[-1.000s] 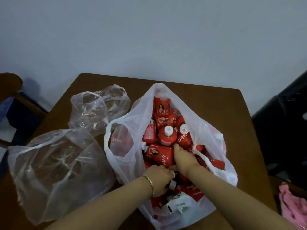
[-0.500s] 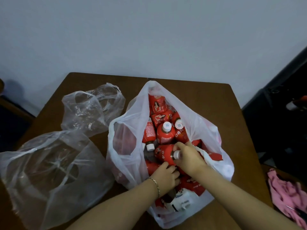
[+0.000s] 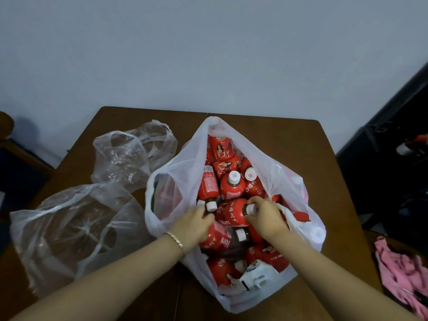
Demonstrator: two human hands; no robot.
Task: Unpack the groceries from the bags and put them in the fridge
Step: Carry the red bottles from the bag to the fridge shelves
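Both hands inside white bag (image 3: 180,181) of red bottles on table (image 3: 289,140): right hand (image 3: 266,216) pinching the cap end of a lying bottle (image 3: 231,213), left hand (image 3: 192,225) wrapped around another bottle (image 3: 216,238).

In front of me a plain pale wall (image 3: 208,49) fills the upper view, evenly and dimly lit. My brown wooden surface (image 3: 289,144) stands against it. Dark furniture (image 3: 389,181) sits to my right, pink cloth (image 3: 403,272) below it.
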